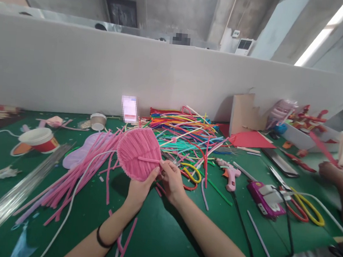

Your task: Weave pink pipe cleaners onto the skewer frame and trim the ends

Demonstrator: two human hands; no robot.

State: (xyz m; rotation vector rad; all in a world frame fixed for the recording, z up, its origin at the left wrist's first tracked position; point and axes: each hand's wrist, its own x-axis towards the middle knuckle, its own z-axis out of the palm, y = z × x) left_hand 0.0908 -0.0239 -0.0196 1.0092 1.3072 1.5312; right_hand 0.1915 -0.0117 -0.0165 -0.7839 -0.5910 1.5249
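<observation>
Left hand (pixel 143 185): fingers grasp the lower edge of the fuzzy pink panel (pixel 133 151), thumb on its front; squeezing hard could crush the pile
Right hand (pixel 171 180): fingers pinch the end of a thin pink strip (pixel 149 160) at the panel's right edge; a sharp tug might skew it
Pink panel: held up above the green surface (pixel 158 243); a slack left grip could let it tip
White cable (pixel 71 203): crosses the pink stems (pixel 74 178) toward the panel's left side; snagging it could scatter them
Glue gun (pixel 231 178): lies right of the right hand; a forearm catching its black cord (pixel 242 218) could drag it; heat cannot be told
</observation>
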